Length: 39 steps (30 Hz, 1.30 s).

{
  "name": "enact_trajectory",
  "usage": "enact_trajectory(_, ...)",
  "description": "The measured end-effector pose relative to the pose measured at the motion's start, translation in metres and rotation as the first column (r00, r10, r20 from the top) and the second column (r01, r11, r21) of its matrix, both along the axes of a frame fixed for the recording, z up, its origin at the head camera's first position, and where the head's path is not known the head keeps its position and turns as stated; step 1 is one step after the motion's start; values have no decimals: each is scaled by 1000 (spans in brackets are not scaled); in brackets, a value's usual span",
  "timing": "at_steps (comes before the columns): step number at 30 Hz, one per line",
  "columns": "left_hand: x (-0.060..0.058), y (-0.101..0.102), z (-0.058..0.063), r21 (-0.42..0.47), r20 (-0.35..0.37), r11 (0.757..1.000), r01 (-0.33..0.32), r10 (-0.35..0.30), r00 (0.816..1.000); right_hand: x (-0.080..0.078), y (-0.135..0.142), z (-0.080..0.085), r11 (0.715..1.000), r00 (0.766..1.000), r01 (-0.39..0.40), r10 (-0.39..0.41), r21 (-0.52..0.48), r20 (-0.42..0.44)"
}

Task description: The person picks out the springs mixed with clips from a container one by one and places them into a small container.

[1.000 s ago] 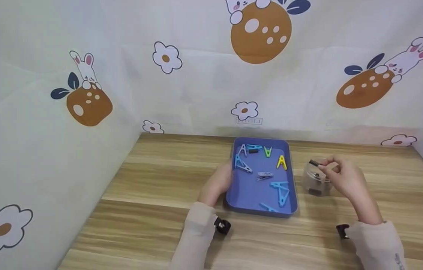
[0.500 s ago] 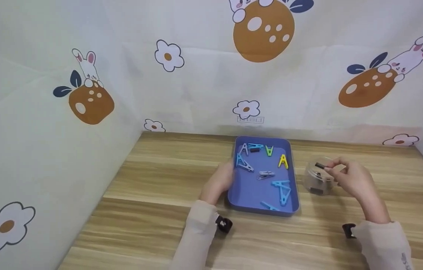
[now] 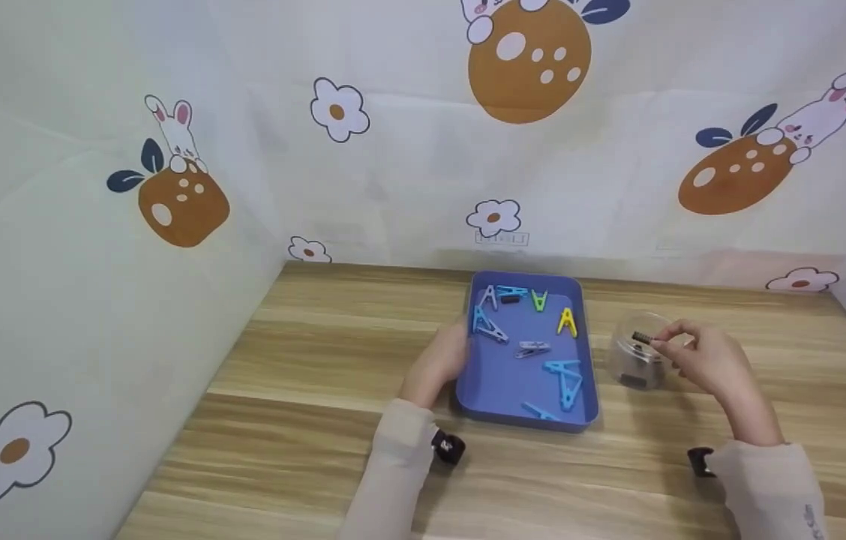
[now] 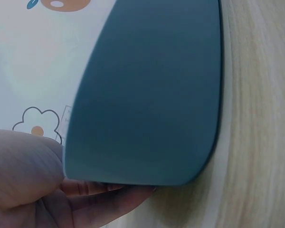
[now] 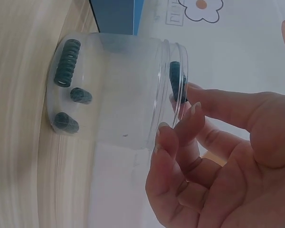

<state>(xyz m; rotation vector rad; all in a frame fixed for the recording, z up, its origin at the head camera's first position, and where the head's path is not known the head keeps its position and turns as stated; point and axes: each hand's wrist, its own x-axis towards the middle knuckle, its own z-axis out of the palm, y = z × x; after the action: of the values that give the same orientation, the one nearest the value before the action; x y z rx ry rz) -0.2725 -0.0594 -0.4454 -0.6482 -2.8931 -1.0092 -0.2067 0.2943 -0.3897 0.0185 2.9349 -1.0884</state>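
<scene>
In the head view my right hand (image 3: pixel 708 360) pinches a small black coil spring (image 3: pixel 643 337) over a clear plastic jar (image 3: pixel 622 361). The right wrist view shows that held spring (image 5: pixel 175 78) at the jar's mouth, seen through its threaded rim. Several more black springs (image 5: pixel 67 62) lie at the bottom of the jar. My left hand (image 3: pixel 438 364) holds the left side of a blue tray (image 3: pixel 494 390). In the left wrist view its fingers (image 4: pixel 109 204) lie along the outer wall, and the thumb's end is hidden at the rim.
Inside the tray are several clothespins, among them a yellow one (image 3: pixel 567 322), a green one (image 3: pixel 539 301) and a grey one (image 3: pixel 533 349). A short black piece (image 3: pixel 510 299) lies near its far end. Patterned cloth walls (image 3: pixel 385 172) border the wooden table (image 3: pixel 318 360).
My right hand has moved slightly right and down with the spring, from the jar's far edge to within its mouth outline. The left hand stays at the tray.
</scene>
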Motion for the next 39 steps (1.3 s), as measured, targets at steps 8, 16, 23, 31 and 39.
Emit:
enact_trajectory(8, 1, 0, 0, 12, 6, 1000, 3, -3, 1000, -2, 2, -3, 1000, 1000, 6, -6, -8, 19)
enact_trajectory(16, 0, 0, 0, -9, -14, 1000, 1, -1, 1000, -2, 2, -6, 999, 1000, 17, -17, -28, 15)
enact_trajectory(23, 0, 0, -1, 1, -31, 1000, 15, -15, 999, -2, 2, -5, 999, 1000, 16, -16, -29, 9)
enact_trajectory(31, 0, 0, -2, 31, -39, 999, 29, -27, 999, 0, 0, -2, 1000, 1000, 13, -13, -20, 20)
enact_trajectory(39, 0, 1, -1, 23, -11, 1000, 13, -13, 1000, 2, -5, 1, 1000, 1000, 12, -12, -21, 3)
